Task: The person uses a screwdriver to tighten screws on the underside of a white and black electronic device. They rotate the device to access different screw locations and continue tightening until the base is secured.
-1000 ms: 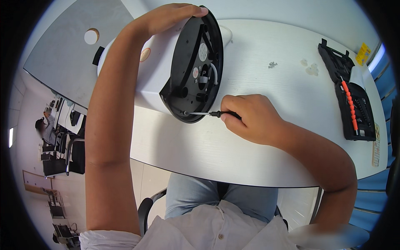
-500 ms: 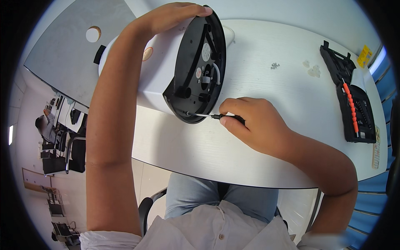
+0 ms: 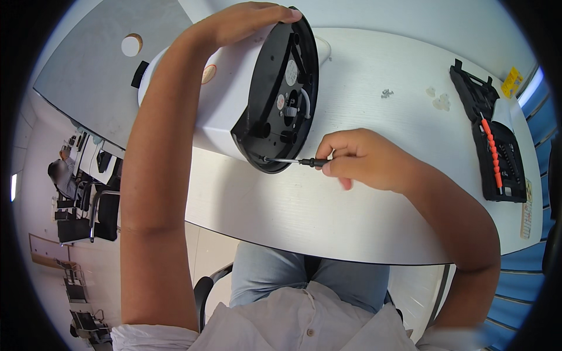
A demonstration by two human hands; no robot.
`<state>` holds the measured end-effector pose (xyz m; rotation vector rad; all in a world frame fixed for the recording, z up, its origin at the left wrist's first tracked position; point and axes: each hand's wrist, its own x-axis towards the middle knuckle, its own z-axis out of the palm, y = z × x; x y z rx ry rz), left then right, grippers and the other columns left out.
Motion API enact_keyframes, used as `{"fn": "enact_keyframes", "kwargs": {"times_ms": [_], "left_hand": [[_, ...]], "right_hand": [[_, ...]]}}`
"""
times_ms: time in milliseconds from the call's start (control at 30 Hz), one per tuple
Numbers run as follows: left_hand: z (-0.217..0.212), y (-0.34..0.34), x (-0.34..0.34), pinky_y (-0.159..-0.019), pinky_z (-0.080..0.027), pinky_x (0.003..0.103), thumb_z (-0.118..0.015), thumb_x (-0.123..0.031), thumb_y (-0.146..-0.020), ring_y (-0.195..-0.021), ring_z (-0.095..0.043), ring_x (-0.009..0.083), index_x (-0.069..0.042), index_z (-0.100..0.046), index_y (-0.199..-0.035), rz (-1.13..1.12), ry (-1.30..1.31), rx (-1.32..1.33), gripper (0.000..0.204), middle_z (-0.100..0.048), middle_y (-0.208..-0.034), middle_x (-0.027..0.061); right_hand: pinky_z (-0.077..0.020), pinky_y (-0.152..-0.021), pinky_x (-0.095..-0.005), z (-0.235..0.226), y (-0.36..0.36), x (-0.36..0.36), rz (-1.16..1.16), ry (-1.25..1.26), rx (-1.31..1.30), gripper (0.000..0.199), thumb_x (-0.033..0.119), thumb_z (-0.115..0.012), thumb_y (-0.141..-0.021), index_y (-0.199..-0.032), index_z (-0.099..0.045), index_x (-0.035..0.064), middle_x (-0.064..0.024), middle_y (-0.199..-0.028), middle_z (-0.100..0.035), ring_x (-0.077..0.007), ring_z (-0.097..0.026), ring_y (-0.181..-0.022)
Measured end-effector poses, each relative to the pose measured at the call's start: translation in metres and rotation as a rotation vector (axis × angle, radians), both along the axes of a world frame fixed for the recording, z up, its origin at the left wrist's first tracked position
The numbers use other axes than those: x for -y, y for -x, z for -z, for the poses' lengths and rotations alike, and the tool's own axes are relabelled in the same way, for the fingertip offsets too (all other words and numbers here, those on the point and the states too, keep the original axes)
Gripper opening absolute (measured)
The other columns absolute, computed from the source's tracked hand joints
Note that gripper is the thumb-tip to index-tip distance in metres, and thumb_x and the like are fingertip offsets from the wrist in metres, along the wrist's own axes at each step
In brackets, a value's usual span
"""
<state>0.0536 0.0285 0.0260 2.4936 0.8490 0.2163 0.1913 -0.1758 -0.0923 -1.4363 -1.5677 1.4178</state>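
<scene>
A white household appliance (image 3: 219,111) lies on its side on the table, its black base (image 3: 263,88) turned to the right. My left hand (image 3: 252,23) reaches over it, fingers closed on the far upper rim of that base. In my right hand (image 3: 357,155) a screwdriver (image 3: 307,162) is pinched by its black handle, thumb and forefinger on it. Its metal shaft points left, and the tip sits at the base's near lower part. Whether a screw is under the tip is too small to tell.
A little heap of screws (image 3: 387,93) lies right of the appliance, with translucent pads (image 3: 439,100) beyond. At the right stands an open black tool case (image 3: 504,155) holding an orange flexible shaft (image 3: 492,153). A white round piece (image 3: 130,46) lies on the grey tabletop (image 3: 99,76).
My right hand has slid back to the right along the screwdriver handle, and its fingers have changed their grip. The tip stays at the same spot; my left hand has hardly moved.
</scene>
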Motion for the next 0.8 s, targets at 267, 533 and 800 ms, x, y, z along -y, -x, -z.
{"fn": "enact_keyframes", "kwargs": {"times_ms": [267, 533, 800], "left_hand": [[-0.004, 0.002, 0.009, -0.093, -0.039, 0.038, -0.05, -0.053, -0.085, -0.103, -0.054, 0.0267, 0.003, -0.06, -0.114, 0.011, -0.01, 0.008, 0.065, -0.061, -0.112, 0.0178], [-0.004, -0.006, 0.009, -0.099, -0.035, 0.038, -0.049, -0.051, -0.085, -0.109, -0.052, 0.0274, 0.002, -0.06, -0.116, -0.062, -0.078, -0.039, 0.062, -0.06, -0.118, 0.0191], [-0.003, 0.0, 0.003, -0.099, -0.035, 0.037, -0.048, -0.052, -0.086, -0.11, -0.052, 0.0272, 0.001, -0.06, -0.118, -0.024, 0.002, -0.026, 0.062, -0.06, -0.118, 0.0183]], "right_hand": [[-0.0328, -0.051, -0.025, -0.003, 0.011, 0.005, 0.066, 0.106, -0.121, 0.017, 0.019, -0.054, -0.089, -0.088, -0.059, 0.0023, 0.0022, -0.058, -0.043, -0.0074, -0.038, -0.052], [-0.0297, -0.045, -0.0261, 0.006, 0.005, 0.002, 0.023, 0.227, -0.184, 0.03, 0.032, -0.054, -0.09, -0.078, -0.058, 0.0053, -0.0003, -0.059, -0.045, -0.0092, -0.037, -0.05], [-0.0331, -0.047, -0.0278, 0.012, 0.007, -0.001, 0.022, 0.113, -0.134, 0.029, 0.028, -0.053, -0.091, -0.075, -0.057, 0.0041, -0.0024, -0.057, -0.048, -0.0113, -0.039, -0.048]]}}
